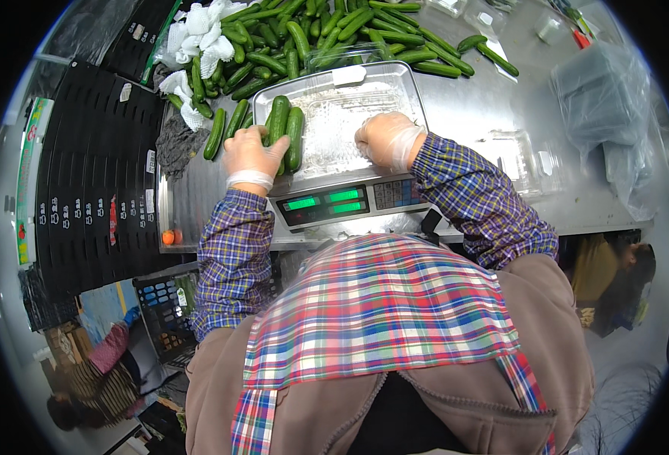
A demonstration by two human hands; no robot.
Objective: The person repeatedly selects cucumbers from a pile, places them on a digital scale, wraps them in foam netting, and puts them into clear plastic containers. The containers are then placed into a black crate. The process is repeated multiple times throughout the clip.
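My gloved left hand (252, 155) is closed round cucumbers (294, 138) at the left edge of a metal scale tray (327, 98). More loose cucumbers (215, 133) lie just left of that hand. Over the tray's right half, my gloved right hand (381, 138) has its fingers curled in; whatever they may hold is hidden. Below the tray is the scale's display (321, 203) with lit green panels and a keypad.
A cucumber heap (298, 39) with white foam nets (198, 34) fills the back. Plastic bags (600, 121) lie right on the steel table (501, 98). Black crates (92, 174) stand left. A co-worker (99, 379) is at lower left, a small orange object (169, 237) near the table's edge.
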